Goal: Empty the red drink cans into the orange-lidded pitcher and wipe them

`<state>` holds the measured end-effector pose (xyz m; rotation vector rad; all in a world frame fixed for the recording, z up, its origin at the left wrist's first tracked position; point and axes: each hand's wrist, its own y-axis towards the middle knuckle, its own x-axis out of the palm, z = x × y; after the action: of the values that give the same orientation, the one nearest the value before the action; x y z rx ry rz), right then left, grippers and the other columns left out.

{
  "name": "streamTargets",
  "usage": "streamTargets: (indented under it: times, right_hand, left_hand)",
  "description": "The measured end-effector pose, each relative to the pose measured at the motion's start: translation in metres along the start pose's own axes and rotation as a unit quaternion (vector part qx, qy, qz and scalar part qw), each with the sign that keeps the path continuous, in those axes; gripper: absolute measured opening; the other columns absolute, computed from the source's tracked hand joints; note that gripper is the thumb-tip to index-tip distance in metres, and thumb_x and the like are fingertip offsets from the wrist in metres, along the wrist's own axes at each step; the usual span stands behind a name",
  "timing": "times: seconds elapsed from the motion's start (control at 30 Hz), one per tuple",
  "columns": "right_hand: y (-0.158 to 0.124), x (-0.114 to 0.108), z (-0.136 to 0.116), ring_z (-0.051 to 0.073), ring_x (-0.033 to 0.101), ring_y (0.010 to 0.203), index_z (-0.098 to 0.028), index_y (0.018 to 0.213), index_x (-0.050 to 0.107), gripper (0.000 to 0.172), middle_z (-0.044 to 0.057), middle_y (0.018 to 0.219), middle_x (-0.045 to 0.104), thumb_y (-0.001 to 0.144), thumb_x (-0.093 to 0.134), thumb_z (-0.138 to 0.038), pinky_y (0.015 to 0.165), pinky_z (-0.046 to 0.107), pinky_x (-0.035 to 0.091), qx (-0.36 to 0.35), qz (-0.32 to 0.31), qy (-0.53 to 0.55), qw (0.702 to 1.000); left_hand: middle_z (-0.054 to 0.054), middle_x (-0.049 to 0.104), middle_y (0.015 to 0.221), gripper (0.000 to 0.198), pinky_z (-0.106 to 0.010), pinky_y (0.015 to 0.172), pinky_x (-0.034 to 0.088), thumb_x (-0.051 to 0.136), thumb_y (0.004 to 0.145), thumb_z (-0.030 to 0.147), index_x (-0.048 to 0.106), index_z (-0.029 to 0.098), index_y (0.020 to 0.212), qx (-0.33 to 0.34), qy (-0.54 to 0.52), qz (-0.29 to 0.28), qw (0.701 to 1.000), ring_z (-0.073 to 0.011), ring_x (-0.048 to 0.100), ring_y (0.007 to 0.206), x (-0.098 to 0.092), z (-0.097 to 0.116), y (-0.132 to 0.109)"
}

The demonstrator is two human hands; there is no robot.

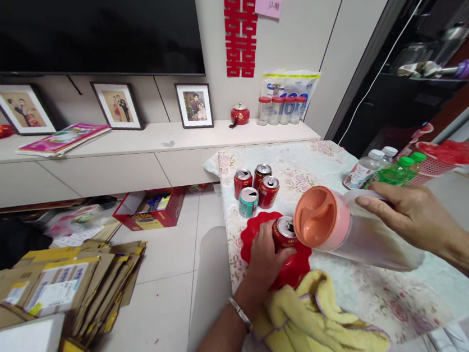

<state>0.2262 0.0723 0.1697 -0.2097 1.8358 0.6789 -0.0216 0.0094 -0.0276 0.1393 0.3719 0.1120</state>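
Observation:
My left hand [264, 257] is wrapped around a red drink can [284, 231] with an opened top, which stands over a red scalloped plate [251, 230]. In my right hand [412, 212] is the handle of a translucent pitcher [372, 236] with an orange-pink lid [318, 217]. The pitcher is tilted, its lid end close to the can's top. Whether liquid is flowing between them I cannot tell. Behind the plate stand several cans: red cans [268, 192] and a teal can [248, 201]. A yellow towel [319, 324] lies crumpled in front of the plate.
Bottles [371, 167] and a pink basket [431, 162] stand at the table's right. Behind is a white cabinet [130, 148] with picture frames, glass jars [282, 110] and a red pot [240, 114]. Flattened cardboard [91, 294] and a red box [154, 216] lie on the floor at left.

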Motion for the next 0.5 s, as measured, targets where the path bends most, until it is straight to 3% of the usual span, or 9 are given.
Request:
streamTargets:
  times: [0.5]
  right_hand:
    - [0.0013,-0.0026,-0.005,0.018,0.046,0.041,-0.028,0.06,0.046,0.069,0.0,0.046,0.046,0.09,0.032,-0.089,0.047,0.036,0.035,0.015,-0.01,0.006,1.0]
  left_hand:
    - [-0.012,0.066,0.135,0.068,-0.05,0.106,0.052,0.08,0.078,0.029,0.053,0.023,0.141,0.004,0.005,0.008,1.0,-0.0343,0.062,0.129,-0.001,0.0024,-0.0003]
